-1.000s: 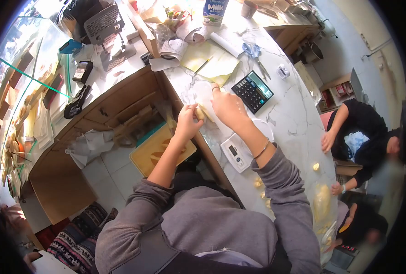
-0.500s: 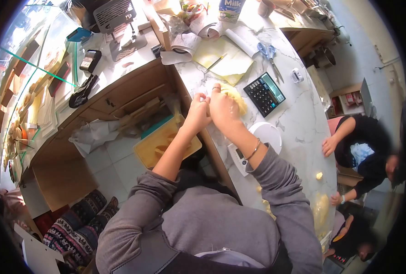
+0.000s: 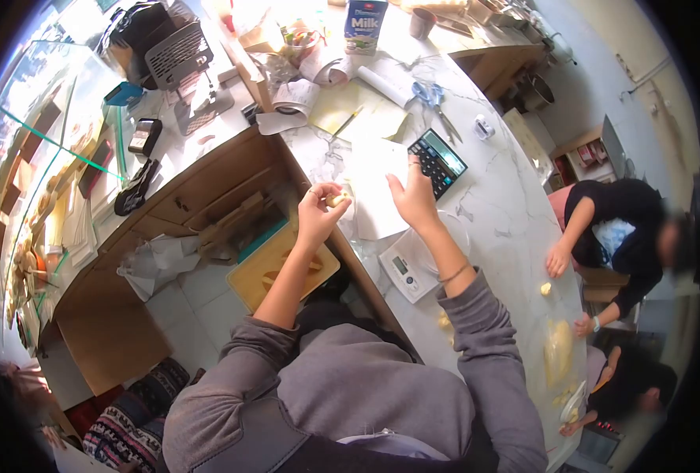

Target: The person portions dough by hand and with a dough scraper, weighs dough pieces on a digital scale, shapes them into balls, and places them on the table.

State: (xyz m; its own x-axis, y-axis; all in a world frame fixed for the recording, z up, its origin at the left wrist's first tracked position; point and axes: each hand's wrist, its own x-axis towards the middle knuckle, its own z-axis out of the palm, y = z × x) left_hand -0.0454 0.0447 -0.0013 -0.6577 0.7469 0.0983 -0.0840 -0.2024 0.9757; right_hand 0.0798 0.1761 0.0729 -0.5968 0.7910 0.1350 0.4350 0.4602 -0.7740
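Observation:
My left hand is closed on a small piece of pale yellow dough, pinched between thumb and fingers near the counter's left edge. My right hand is open, thumb and fingers apart, over the right side of a bright white sheet. Whether it touches the sheet I cannot tell. Just beyond its fingertips lies a black calculator. A white digital scale stands on the marble counter by my right wrist, partly covered by my forearm.
Ahead lie a yellowish paper, a pencil, scissors and a milk carton. A small dough ball and a plastic-wrapped dough mass sit at right. Two people work beyond the right edge, one person's hand on it.
My hands have moved apart. The larger yellow dough by my right hand is out of sight, and a white sheet now shows there. A small dough piece now shows in my left hand.

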